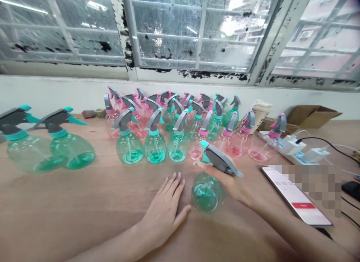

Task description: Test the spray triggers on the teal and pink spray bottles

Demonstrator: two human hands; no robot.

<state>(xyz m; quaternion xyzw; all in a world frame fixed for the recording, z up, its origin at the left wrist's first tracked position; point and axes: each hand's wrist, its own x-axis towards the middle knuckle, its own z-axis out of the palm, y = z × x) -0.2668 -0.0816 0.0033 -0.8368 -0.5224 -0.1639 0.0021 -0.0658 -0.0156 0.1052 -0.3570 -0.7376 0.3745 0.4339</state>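
My right hand [222, 175] is wrapped round the neck of a green spray bottle [207, 196], just under its grey trigger head, which tilts down to the right. Whether the bottle's base touches the table cannot be told. My left hand [167, 202] lies flat on the wooden table [92, 209], fingers stretched out, to the left of that bottle and apart from it. Beyond my hands stand green spray bottles [155, 147] in a front row, with pink spray bottles [258, 147] to the right. Behind them several more in both colours are crowded together, partly hidden.
Two green spray bottles [74, 149] stand at the far left. On the right lie a phone [295, 194] and a power strip [298, 153] with white chargers and cables. A paper cup [261, 110] and a cardboard box [312, 115] stand by the wall below the windows.
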